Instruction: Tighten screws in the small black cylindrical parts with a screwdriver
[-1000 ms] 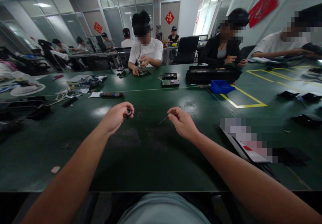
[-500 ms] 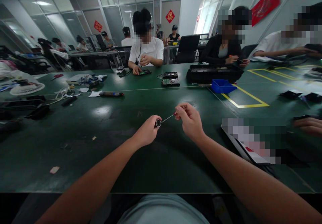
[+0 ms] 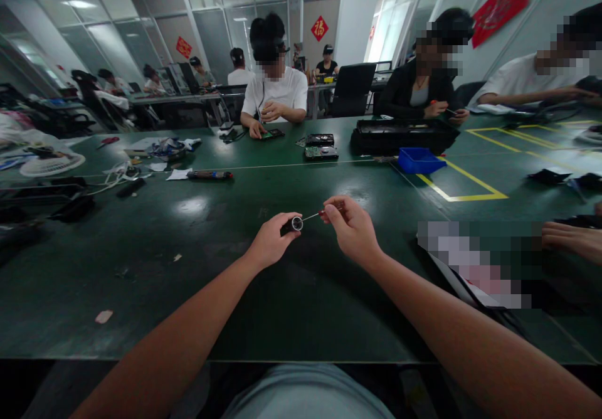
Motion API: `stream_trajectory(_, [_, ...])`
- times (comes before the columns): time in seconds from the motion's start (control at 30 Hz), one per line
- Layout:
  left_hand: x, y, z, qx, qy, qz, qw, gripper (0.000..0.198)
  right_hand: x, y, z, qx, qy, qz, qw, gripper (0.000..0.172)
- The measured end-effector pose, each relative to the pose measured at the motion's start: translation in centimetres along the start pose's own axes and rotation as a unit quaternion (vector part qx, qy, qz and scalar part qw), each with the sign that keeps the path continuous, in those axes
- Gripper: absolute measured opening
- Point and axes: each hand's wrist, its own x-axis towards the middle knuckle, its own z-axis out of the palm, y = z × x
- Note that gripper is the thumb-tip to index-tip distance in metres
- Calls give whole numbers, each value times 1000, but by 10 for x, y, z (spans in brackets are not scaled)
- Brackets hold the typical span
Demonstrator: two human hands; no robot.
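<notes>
My left hand [image 3: 270, 241] is closed around a small black round part [image 3: 294, 224] with a shiny ring at its end, held above the green table [image 3: 202, 262]. My right hand [image 3: 350, 228] pinches a thin screwdriver [image 3: 314, 214] with a red collar. Its metal tip points left and touches the part's ring. Both hands meet at the middle of the view, a little above the table top.
A co-worker's hand [image 3: 567, 238] rests at the right edge beside a blurred flat item [image 3: 470, 262]. Further back lie a blue tray [image 3: 417, 160], a black case [image 3: 399, 135], circuit boards [image 3: 320, 147], a dark tool [image 3: 209, 174] and cable clutter [image 3: 117, 177]. Several people sit across the table.
My left hand carried the round part rightward from the left to meet the screwdriver tip. My right hand shifted slightly. A co-worker's hand came in at the right edge.
</notes>
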Motion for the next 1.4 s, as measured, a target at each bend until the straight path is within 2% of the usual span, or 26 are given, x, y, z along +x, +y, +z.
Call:
stream_trajectory(0.2, [-1, -2, -2, 6, -2, 3, 1000, 40, 2, -8, -4, -106, 8, 6, 994, 28])
stream_trajectory(0.4, [-1, -1, -3, 14, -9, 0, 1000, 40, 2, -9, -5, -93, -30, -38, 995, 13])
stream_trajectory(0.5, [-1, -2, -3, 10, -3, 9, 1000, 40, 1, -11, -6, -108, -42, -48, 992, 11])
stream_trajectory(0.57, [-1, -2, -2, 10, -2, 13, 1000, 40, 1, -12, -6, -106, -46, -39, 993, 13])
stream_trajectory(0.7, [0, -3, -2, 15, -3, 7, 1000, 39, 1, -12, -5, -130, -40, -14, 991, 29])
stream_trajectory(0.77, [0, -3, -2, 16, -3, 4, 1000, 40, 2, -11, -4, -139, -39, -12, 989, 26])
stream_trajectory(1.0, [-1, -4, -2, 16, -2, 1, 1000, 39, 1, -11, -6, -119, -58, -5, 991, 24])
stream_trajectory(1.1, [-1, -3, -2, 15, -1, -4, 1000, 40, 1, -10, -5, -107, -48, 1, 993, 24])
stream_trajectory(1.27, [-1, -2, -2, 10, -2, -7, 1000, 41, 4, -5, -1, 4, -18, 26, 999, 18])
stream_trajectory(1.4, [-1, -3, 0, -3, -2, -2, 1000, 42, 8, 1, 1, 70, -8, 57, 996, 23])
